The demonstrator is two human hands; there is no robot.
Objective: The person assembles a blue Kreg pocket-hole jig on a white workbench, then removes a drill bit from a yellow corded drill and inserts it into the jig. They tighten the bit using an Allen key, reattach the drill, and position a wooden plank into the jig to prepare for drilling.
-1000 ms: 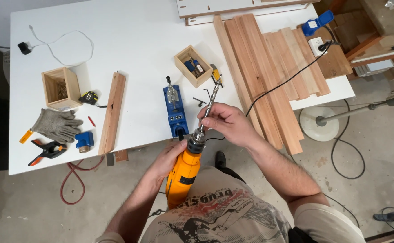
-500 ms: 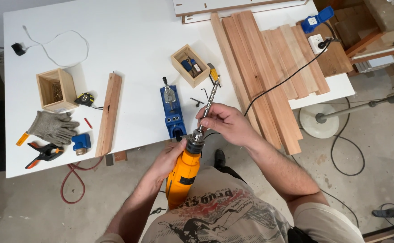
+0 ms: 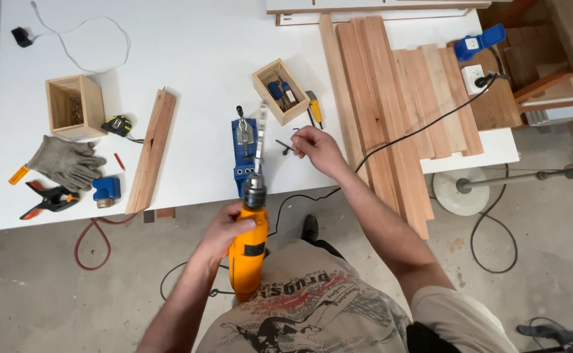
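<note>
While left hand [image 3: 224, 230] grips the drill [image 3: 248, 252], right hand [image 3: 316, 149] pinches a chuck key [image 3: 285, 146] over the worktop [image 3: 195, 78], right of the blue jig [image 3: 244, 153].

Drill bit [image 3: 260, 134] motion-blurred, small dark tool [image 3: 285, 146] by right hand [image 3: 315, 148] too small to identify

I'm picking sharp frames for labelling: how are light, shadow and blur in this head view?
Head view: even, soft light on the white table, no glare; short shadows beside the wooden box; the drill bit is smeared by blur, while the orange drill and both hands look fairly sharp.
</note>
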